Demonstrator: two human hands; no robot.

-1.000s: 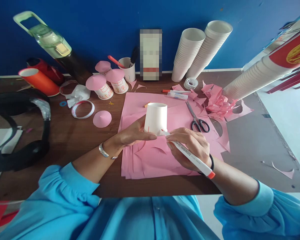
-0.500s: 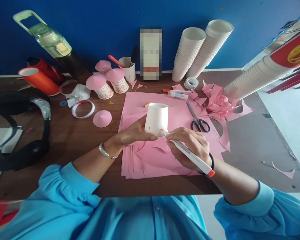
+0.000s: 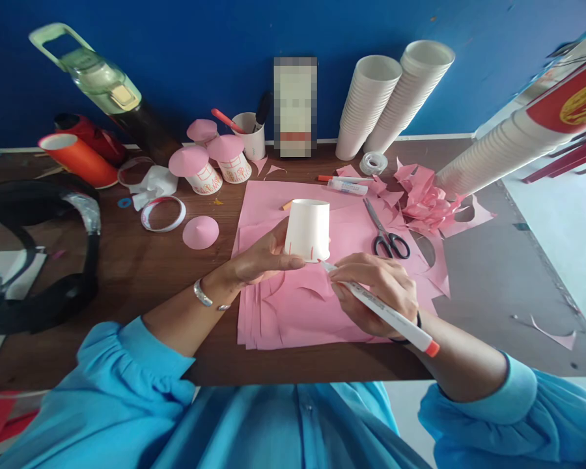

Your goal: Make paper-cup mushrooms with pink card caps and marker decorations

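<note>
My left hand (image 3: 268, 254) grips a white paper cup (image 3: 308, 228) held upside down, thumb along its rim and fingers behind it. Two short red strokes show low on the cup's side. In my right hand (image 3: 376, 286) is a white marker pen (image 3: 390, 317) with an orange-red end, its tip close below the cup's rim; whether it touches cannot be made out. Beneath both hands lies a stack of pink paper (image 3: 293, 319). Left of it rests a pink paper cone (image 3: 200, 232).
Decorated cups with pink cone tops (image 3: 202, 176) stand behind left, near a bottle (image 3: 112, 85). Scissors (image 3: 390, 238), a glue stick (image 3: 348, 187) and pink scraps (image 3: 427, 198) lie right. Stacked cups (image 3: 370, 104) and a phone (image 3: 295, 107) stand at the wall. Headphones (image 3: 85, 215) lie left.
A second red stroke now shows on the cup's side. My right hand with the marker has moved slightly right and down, away from the cup's side. The left hand stays nearly still.
</note>
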